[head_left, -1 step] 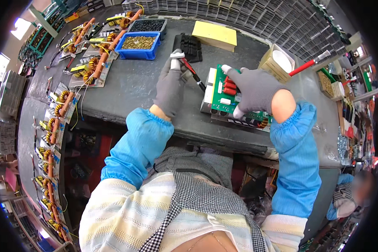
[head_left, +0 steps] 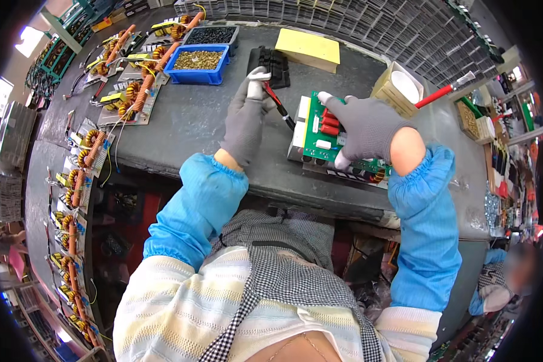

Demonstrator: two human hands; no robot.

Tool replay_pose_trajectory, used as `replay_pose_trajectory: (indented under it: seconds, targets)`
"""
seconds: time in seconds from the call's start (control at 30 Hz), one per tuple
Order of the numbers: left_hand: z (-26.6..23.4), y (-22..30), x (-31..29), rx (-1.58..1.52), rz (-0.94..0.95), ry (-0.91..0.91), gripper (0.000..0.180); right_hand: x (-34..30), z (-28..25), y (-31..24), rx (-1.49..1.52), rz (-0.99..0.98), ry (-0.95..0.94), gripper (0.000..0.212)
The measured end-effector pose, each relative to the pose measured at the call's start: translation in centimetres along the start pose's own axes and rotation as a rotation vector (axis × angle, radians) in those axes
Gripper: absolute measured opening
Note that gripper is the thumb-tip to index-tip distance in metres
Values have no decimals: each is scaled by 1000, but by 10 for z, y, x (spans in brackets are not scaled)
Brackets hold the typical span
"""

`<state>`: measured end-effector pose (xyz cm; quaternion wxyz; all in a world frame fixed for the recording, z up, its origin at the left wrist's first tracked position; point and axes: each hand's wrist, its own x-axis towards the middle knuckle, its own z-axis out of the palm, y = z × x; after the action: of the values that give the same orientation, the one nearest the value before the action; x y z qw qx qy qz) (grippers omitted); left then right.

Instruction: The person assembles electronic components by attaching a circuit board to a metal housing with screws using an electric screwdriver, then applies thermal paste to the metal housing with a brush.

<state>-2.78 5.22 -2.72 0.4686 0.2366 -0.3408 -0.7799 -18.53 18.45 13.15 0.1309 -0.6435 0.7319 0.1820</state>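
My gloved left hand [head_left: 245,120] pinches a red-and-black cable [head_left: 277,106] near its upper end. The cable slopes down to the right, toward the left side of a green circuit board [head_left: 312,134]. Red and white components stand on that board, which sits on a light metal base. Spread across the board's right part, my gloved right hand [head_left: 371,128] grips it between fingers and thumb, hiding much of its surface. A stack of black plastic parts [head_left: 269,66] lies just beyond my left fingertips.
A blue bin [head_left: 198,76] of brass-coloured pieces and a grey bin [head_left: 211,36] of black pieces stand far left. Coil assemblies [head_left: 90,145] line the left. A yellow block [head_left: 308,49], a cardboard box [head_left: 396,92] and a red-handled brush [head_left: 434,96] lie beyond the board.
My left hand has shifted very slightly to the left, its fingertips still on the cable. My right hand and the circuit board have stayed in place.
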Motion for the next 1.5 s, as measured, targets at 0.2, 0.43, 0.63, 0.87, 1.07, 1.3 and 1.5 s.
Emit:
replay_pose_trajectory:
  seconds: [0.2, 0.43, 0.63, 0.87, 1.07, 1.3, 1.5]
  targets:
    - [21, 27, -4, 625, 24, -113, 36, -4, -4, 4, 18, 6, 10, 115]
    - [61, 57, -24, 1194, 176, -516, 35, 1, -6, 3, -9, 5, -41, 114]
    - [80, 59, -22, 1587, 233, -695, 32, -2, -5, 3, -16, 13, -48, 117]
    - [82, 56, -16, 1645, 180, -688, 33, 2, 6, 11, 4, -9, -9, 120]
    - [96, 55, -6, 1769, 315, -903, 31, 2, 2, 13, 5, -16, -40, 108]
    - [64, 29, -22, 1654, 716, -663, 27, 1, 15, 19, 66, -43, 76, 89]
    - [76, 46, -17, 1831, 563, -812, 28, 4, 23, 24, 60, -46, 116, 70]
